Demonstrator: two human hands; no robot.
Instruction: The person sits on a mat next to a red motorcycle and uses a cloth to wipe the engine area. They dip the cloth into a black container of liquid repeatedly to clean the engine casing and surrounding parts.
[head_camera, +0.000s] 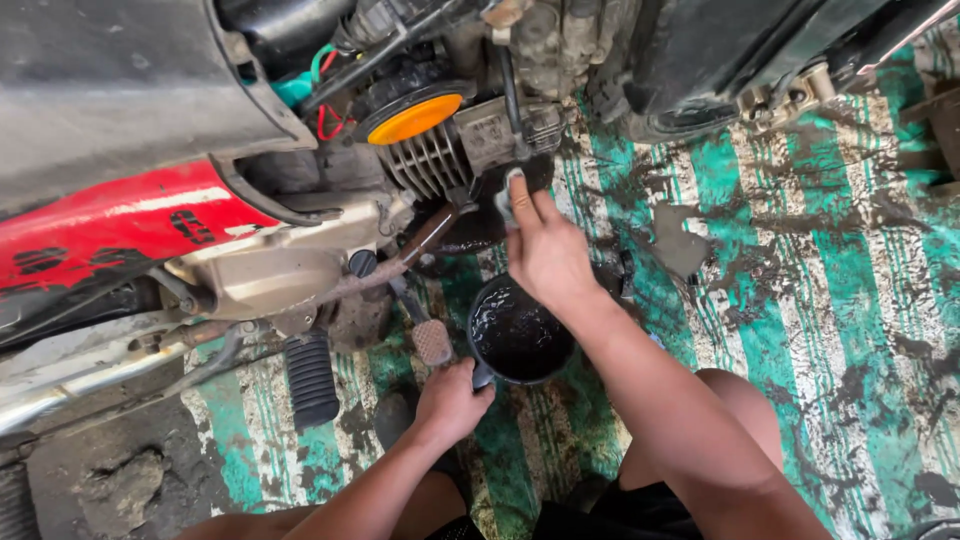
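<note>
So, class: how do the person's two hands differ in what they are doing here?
The left hand sits low, gripping the rim of the black bowl of dark oil; the right hand reaches higher, fingers pinching a small grey part against the engine. The left is curled shut; the right is stretched out. Both are bare.

The right hand (545, 250) covered most of the small grey thing (510, 198) at its fingertips, so its kind could not be told. The left hand (450, 400) hid the handle of the black pan (518, 338). The top and left edges cut off the motorcycle (120, 215). Both arms left the picture at the bottom.
</note>
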